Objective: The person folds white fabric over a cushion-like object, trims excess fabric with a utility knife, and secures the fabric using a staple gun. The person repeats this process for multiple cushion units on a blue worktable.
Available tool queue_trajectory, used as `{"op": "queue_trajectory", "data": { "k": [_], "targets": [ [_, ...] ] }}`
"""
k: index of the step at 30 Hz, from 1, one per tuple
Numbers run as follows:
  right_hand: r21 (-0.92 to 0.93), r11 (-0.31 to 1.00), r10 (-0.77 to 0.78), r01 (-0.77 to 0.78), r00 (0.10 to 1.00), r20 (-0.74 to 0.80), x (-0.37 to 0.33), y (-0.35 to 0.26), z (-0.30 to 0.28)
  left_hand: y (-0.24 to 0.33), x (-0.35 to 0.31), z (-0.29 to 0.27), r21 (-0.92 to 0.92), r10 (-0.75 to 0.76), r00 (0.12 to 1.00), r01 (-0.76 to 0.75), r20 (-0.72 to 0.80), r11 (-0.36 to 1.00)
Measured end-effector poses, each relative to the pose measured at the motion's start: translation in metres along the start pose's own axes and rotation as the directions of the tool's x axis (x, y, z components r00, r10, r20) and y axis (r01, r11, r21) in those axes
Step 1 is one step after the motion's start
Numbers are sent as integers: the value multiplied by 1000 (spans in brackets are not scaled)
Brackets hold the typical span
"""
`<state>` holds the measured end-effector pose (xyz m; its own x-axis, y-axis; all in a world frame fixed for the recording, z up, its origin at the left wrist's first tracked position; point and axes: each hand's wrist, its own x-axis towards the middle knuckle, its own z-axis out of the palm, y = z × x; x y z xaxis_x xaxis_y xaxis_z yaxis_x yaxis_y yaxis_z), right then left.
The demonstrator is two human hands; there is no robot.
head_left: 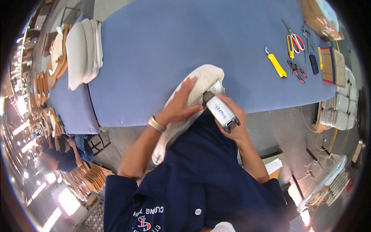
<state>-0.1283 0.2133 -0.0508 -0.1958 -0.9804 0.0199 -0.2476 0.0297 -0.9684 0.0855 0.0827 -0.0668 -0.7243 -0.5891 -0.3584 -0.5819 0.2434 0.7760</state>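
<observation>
A long cream fabric-covered cushion piece [208, 73] with a rounded far end lies over the near edge of the blue table, its narrow tail [159, 154] reaching down along my body. My left hand [181, 101] rests across it, fingers stretched over the fabric and thumb apart, pressing it down. In my right hand [236, 112] is a white staple gun [221, 109] with a dark nose. The fingers wrap round its body, and the nose touches or nearly touches the fabric near my left thumb. A flap of lighter cloth [219, 88] shows at the piece's right edge.
On the blue table [162, 42], a yellow-handled cutter [276, 65], scissors [297, 42] and pliers [296, 70] lie at the right, near a cardboard box [322, 21]. Several covered cream pieces [85, 52] stand at the far left. A person [67, 156] is at lower left.
</observation>
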Motion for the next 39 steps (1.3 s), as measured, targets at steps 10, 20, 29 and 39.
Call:
{"op": "queue_trajectory", "data": {
  "k": [10, 20, 29, 39],
  "targets": [
    [43, 995, 91, -90, 996, -21, -20, 0, -1, 41, -13, 27, 292, -136, 966, 198, -218, 936],
    [49, 994, 89, -93, 993, 75, -12, -10, -6, 48, -12, 26, 279, -138, 962, 203, -236, 939],
    [29, 994, 104, -105, 994, 35, -12, -7, 2, 52, -7, 20, 253, -183, 958, 237, -219, 938],
    [73, 985, 146, -153, 984, 102, -20, -18, 1, 46, -9, 25, 260, -153, 963, 210, -223, 942]
  ]
}}
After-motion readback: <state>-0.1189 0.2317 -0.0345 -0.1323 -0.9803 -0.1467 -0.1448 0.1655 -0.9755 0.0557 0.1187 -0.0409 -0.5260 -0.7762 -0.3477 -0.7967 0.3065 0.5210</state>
